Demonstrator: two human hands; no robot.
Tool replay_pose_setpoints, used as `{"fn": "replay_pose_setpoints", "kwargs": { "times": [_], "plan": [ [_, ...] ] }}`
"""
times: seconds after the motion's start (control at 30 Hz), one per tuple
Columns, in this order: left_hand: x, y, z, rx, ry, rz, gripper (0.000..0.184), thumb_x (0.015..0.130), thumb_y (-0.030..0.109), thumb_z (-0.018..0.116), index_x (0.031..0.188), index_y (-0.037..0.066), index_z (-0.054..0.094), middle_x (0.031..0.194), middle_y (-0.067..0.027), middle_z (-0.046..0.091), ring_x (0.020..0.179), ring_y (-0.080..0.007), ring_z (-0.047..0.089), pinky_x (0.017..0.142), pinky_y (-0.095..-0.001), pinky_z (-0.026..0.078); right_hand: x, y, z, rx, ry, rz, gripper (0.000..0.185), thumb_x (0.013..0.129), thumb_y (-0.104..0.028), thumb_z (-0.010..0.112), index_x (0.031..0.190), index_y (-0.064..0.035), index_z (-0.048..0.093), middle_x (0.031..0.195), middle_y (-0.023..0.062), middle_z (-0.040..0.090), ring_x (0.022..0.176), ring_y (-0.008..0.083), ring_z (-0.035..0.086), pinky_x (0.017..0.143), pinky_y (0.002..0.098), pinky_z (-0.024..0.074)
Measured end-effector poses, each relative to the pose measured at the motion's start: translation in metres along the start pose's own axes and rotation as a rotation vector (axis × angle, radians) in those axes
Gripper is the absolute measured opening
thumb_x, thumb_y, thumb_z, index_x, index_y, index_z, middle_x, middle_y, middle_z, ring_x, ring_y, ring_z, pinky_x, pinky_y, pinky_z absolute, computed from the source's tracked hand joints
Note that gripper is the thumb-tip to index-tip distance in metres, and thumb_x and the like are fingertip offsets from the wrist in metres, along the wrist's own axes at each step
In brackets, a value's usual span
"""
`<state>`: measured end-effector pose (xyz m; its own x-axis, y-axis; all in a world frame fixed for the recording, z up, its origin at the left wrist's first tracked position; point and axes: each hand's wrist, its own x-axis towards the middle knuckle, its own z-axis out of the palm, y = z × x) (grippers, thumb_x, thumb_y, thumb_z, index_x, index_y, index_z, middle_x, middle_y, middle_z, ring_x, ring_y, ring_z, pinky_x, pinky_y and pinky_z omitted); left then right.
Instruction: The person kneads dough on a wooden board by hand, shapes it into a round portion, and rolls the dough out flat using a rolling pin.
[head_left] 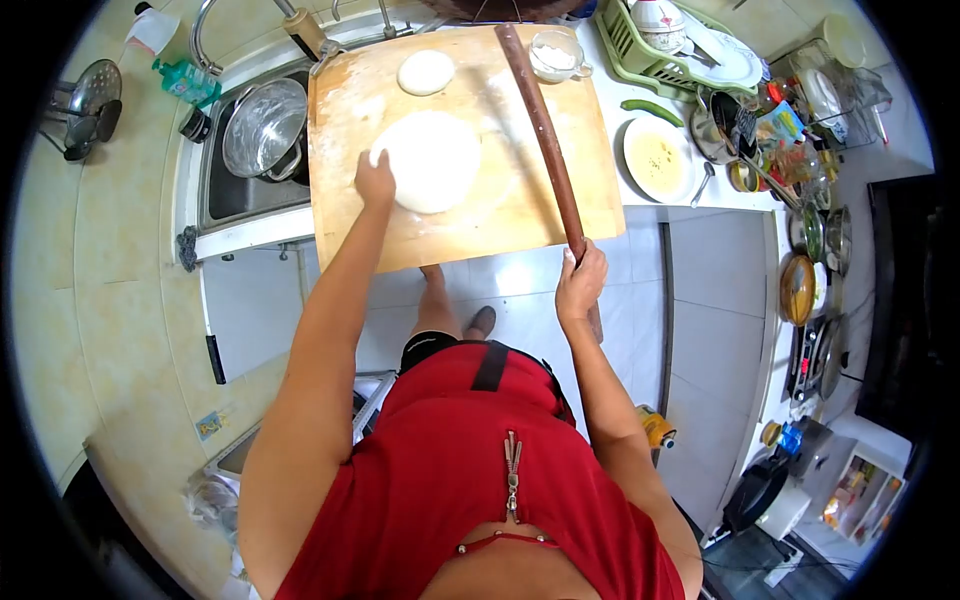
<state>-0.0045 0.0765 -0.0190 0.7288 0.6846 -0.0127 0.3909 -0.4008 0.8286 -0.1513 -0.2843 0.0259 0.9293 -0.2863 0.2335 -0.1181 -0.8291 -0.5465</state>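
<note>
Between my left hand [376, 180] and right hand [581, 278], 1 strip of board [510, 215] lies free, flanked by large dough [430, 160] and rolling pin [546, 135].

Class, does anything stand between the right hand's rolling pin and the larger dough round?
Nothing visible: only floured board shows between the rolling pin and the larger dough round; the left hand is at its opposite edge.

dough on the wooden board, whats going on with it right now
A person is working with dough in a kitchen. The left hand is at the left edge of a large, flat dough round on the wooden board. The right hand grips a long rolling pin near its lower end; the pin slants over the board's right side, off the dough. A smaller dough round lies behind the large one, with nobody touching it.
</note>
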Motion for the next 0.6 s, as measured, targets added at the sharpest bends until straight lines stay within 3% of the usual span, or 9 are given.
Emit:
{"fn": "replay_pose_setpoints", "kwargs": {
  "times": [0.03, 0.1, 0.17, 0.23, 0.33, 0.4, 0.47, 0.53, 0.6],
  "plan": [
    [-0.009, -0.012, -0.002, -0.129, 0.047, -0.151, 0.046, 0.097, 0.029, 0.064, 0.127, -0.006, 0.059, 0.119, -0.0251, 0.068, 0.112, -0.0351, 0.066, 0.094, -0.0431, 0.053, 0.001, 0.001, -0.001, -0.011, -0.006, -0.007, 0.04, 0.091, -0.017, 0.07, 0.127, -0.005, 0.058, 0.111, 0.0161, 0.06, 0.107, 0.0375, 0.054, 0.094, 0.0482, 0.0412],
    [-0.035, -0.031, -0.004, -0.609, -0.036, -0.46, 0.047, 0.102, 0.023, 0.055, 0.139, -0.003, 0.045, 0.131, -0.0229, 0.06, 0.105, -0.0371, 0.068, 0.092, -0.0468, 0.058, 0.004, 0.003, 0.001, 0.004, 0.002, -0.081, 0.04, 0.09, -0.018, 0.07, 0.128, -0.0066, 0.059, 0.11, 0.0154, 0.061, 0.107, 0.037, 0.055, 0.093, 0.0485, 0.0418],
    [-0.085, -0.007, -0.019, -0.941, -0.236, -0.558, 0.051, 0.104, 0.024, 0.052, 0.145, -0.003, 0.034, 0.136, -0.0239, 0.054, 0.106, -0.0394, 0.068, 0.09, -0.0497, 0.061, 0.005, -0.003, 0.005, 0.016, -0.041, -0.146, 0.042, 0.089, -0.017, 0.071, 0.128, -0.008, 0.059, 0.109, 0.0143, 0.061, 0.106, 0.0361, 0.055, 0.092, 0.0484, 0.0423],
    [-0.117, 0.007, -0.019, -0.952, -0.397, -0.815, 0.048, 0.105, 0.024, 0.051, 0.142, -0.003, 0.038, 0.127, -0.0227, 0.059, 0.107, -0.0384, 0.068, 0.085, -0.0461, 0.062, 0.013, -0.019, 0.007, 0.019, -0.124, -0.204, 0.044, 0.087, -0.017, 0.072, 0.129, -0.0094, 0.059, 0.108, 0.0128, 0.062, 0.105, 0.0348, 0.056, 0.091, 0.048, 0.043],
    [-0.144, 0.026, -0.033, -0.705, -0.739, -0.908, 0.042, 0.105, 0.023, 0.052, 0.136, -0.004, 0.045, 0.122, -0.0228, 0.062, 0.102, -0.0365, 0.07, 0.079, -0.0437, 0.061, 0.022, -0.039, 0.022, -0.015, -0.173, -0.39, 0.046, 0.084, -0.018, 0.075, 0.128, -0.0112, 0.06, 0.107, 0.011, 0.062, 0.103, 0.0325, 0.057, 0.089, 0.0467, 0.0437],
    [-0.154, 0.032, -0.049, -0.488, -0.621, -0.679, 0.038, 0.104, 0.024, 0.054, 0.131, -0.003, 0.05, 0.122, -0.0236, 0.063, 0.108, -0.037, 0.068, 0.085, -0.0443, 0.058, 0.024, -0.052, 0.028, -0.049, -0.244, -0.459, 0.048, 0.082, -0.019, 0.076, 0.128, -0.0127, 0.062, 0.105, 0.0096, 0.062, 0.102, 0.0298, 0.057, 0.087, 0.0447, 0.0434],
    [-0.149, 0.024, -0.058, -0.178, -0.38, -0.233, 0.037, 0.102, 0.025, 0.057, 0.126, -0.002, 0.056, 0.123, -0.0236, 0.063, 0.116, -0.0373, 0.062, 0.092, -0.0466, 0.052, 0.026, -0.061, 0.036, -0.057, -0.306, -0.539, 0.049, 0.082, -0.02, 0.076, 0.128, -0.0129, 0.062, 0.105, 0.0092, 0.062, 0.101, 0.0291, 0.057, 0.087, 0.0441, 0.043],
    [-0.126, 0.003, -0.074, 0.239, -0.012, 0.421, 0.037, 0.098, 0.028, 0.062, 0.122, -0.001, 0.062, 0.126, -0.023, 0.061, 0.127, -0.0375, 0.054, 0.1, -0.0504, 0.046, 0.023, -0.062, 0.048, -0.04, -0.333, -0.588, 0.05, 0.083, -0.022, 0.075, 0.13, -0.0129, 0.062, 0.108, 0.0088, 0.062, 0.102, 0.0283, 0.057, 0.088, 0.0447, 0.0419],
    [-0.092, -0.006, -0.08, 0.399, 0.037, 0.646, 0.043, 0.097, 0.03, 0.062, 0.129, 0.002, 0.059, 0.133, -0.0206, 0.058, 0.136, -0.0373, 0.045, 0.109, -0.0531, 0.037, 0.021, -0.063, 0.059, -0.065, -0.39, -0.604, 0.055, 0.083, -0.024, 0.075, 0.134, -0.0133, 0.06, 0.113, 0.0089, 0.062, 0.105, 0.0281, 0.057, 0.091, 0.0465, 0.0412]
  ]
}}
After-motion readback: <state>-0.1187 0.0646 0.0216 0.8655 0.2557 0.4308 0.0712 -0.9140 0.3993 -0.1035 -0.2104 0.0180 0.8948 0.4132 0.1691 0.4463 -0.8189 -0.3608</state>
